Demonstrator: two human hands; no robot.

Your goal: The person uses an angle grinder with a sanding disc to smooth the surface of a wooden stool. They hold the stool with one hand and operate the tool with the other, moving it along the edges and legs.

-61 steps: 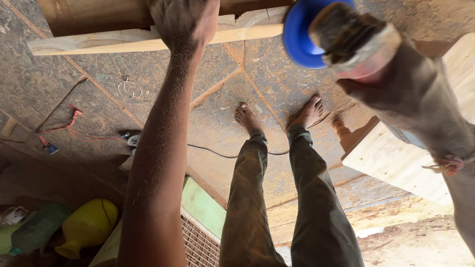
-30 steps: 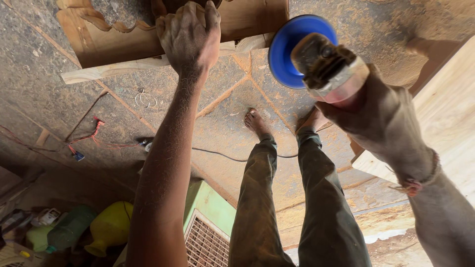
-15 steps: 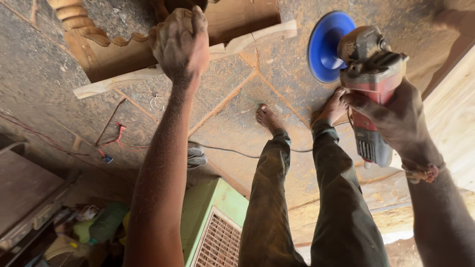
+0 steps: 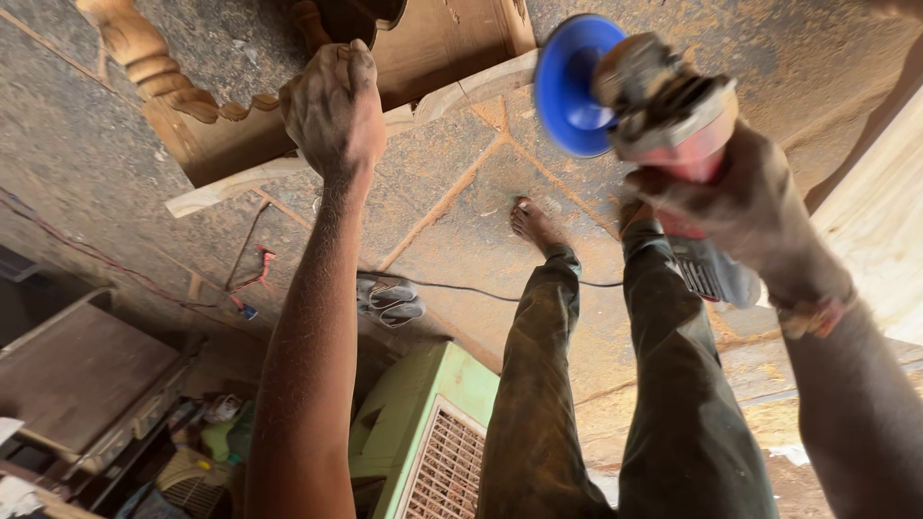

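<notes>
My left hand (image 4: 332, 111) rests knuckles-up on a long pale wooden piece (image 4: 447, 96) that lies across the dusty floor beside a brown wooden panel (image 4: 437, 43). My right hand (image 4: 745, 207) grips an angle grinder (image 4: 673, 115) with a red body and a blue sanding disc (image 4: 572, 86), held in the air to the right of the wooden piece and apart from it. My two legs in dark trousers and bare feet (image 4: 534, 226) stand below on the floor.
A turned, twisted wooden post (image 4: 159, 72) lies at top left. A pale board (image 4: 880, 221) leans at the right. A thin cable (image 4: 461, 286), a pair of sandals (image 4: 389, 298), a green box with a grille (image 4: 433, 437) and a cluttered low shelf (image 4: 87, 375) lie near my legs.
The view has tilted, so the wooden piece and panel show more fully. My right hand has swung the grinder down and turned it, disc now facing left. My left hand stays on the wood.
</notes>
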